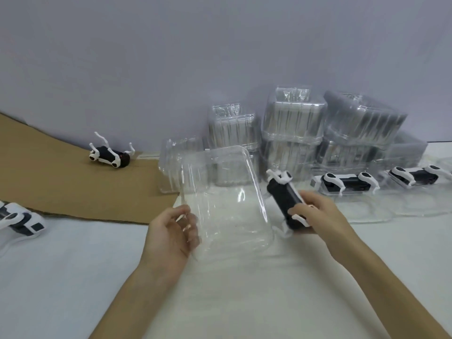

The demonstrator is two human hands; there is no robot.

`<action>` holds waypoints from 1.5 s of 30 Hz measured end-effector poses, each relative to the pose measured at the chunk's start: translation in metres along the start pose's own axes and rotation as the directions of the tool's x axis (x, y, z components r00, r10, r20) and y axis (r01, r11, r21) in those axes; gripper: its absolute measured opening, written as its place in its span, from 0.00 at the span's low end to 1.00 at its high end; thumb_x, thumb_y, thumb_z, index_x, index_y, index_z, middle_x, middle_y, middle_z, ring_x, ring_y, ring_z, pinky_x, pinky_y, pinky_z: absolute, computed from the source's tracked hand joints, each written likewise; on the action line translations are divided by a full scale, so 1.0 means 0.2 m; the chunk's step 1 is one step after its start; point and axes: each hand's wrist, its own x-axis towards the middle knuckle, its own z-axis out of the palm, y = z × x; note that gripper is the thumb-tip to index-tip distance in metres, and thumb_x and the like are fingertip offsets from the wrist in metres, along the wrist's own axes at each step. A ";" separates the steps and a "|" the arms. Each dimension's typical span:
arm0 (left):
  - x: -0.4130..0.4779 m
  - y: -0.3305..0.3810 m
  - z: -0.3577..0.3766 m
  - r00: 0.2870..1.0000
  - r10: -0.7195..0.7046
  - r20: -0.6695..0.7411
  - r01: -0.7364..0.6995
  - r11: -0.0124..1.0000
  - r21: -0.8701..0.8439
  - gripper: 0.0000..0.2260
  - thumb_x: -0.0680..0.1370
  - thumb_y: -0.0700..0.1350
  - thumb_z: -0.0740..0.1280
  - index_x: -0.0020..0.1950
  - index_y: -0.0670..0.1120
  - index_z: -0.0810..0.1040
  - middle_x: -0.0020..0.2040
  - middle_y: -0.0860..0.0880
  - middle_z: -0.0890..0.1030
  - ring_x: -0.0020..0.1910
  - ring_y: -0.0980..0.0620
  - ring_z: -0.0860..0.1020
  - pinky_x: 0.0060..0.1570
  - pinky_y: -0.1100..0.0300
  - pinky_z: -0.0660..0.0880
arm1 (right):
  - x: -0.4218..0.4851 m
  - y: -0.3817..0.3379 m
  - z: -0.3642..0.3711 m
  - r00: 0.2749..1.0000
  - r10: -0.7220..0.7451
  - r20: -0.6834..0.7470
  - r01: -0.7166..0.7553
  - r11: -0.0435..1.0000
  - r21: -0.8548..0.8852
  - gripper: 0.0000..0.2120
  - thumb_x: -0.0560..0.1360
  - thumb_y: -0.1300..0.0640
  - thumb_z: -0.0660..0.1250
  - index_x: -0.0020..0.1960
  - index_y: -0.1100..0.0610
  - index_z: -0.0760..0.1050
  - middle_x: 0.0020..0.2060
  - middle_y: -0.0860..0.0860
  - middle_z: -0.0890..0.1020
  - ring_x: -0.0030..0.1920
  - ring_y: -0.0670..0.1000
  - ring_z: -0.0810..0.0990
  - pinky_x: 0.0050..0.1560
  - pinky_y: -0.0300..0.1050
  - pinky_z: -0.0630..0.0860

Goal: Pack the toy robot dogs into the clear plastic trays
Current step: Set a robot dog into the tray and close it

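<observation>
left hand [171, 231] pinching clear tray [227, 204] at 9 o'clock edge | right hand [315, 214] gripping toy robot dog [283, 199] mid-body | likely light, legs fragile

White table [73, 277]; cardboard sheet [61, 189]; stacked trays [293, 123].

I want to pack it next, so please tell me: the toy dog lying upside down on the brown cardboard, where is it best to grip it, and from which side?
Probably take the upside-down toy dog by its black body, fingers across its two long sides, coming from above between the legs. The thin white legs stick up and look fragile.
</observation>
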 end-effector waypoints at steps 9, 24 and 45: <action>0.02 -0.03 -0.03 0.983 -0.177 0.051 0.135 0.879 0.457 0.08 0.83 0.46 0.64 0.51 0.44 0.81 0.30 0.54 0.71 0.23 0.55 0.62 0.19 0.64 0.61 | -0.05 -0.02 -0.02 0.774 -0.466 -0.428 0.524 0.851 0.022 0.22 0.72 0.65 0.73 0.54 0.39 0.79 0.49 0.40 0.81 0.45 0.40 0.80 0.38 0.31 0.76; 0.00 0.05 -0.02 0.985 0.033 0.170 -0.112 0.870 0.481 0.25 0.81 0.62 0.56 0.62 0.46 0.82 0.58 0.48 0.85 0.60 0.50 0.82 0.64 0.52 0.73 | -0.03 -0.07 -0.12 0.925 -0.366 -0.101 0.360 0.760 0.542 0.21 0.73 0.58 0.68 0.66 0.59 0.75 0.51 0.53 0.83 0.54 0.56 0.85 0.43 0.40 0.80; -0.02 0.08 -0.06 0.914 0.258 0.313 -0.405 0.576 0.710 0.18 0.68 0.62 0.70 0.54 0.57 0.79 0.43 0.57 0.73 0.43 0.58 0.74 0.45 0.65 0.70 | -0.05 -0.07 -0.09 0.973 -0.214 0.089 0.119 0.791 0.600 0.23 0.71 0.59 0.65 0.65 0.63 0.76 0.54 0.60 0.81 0.53 0.63 0.84 0.42 0.40 0.81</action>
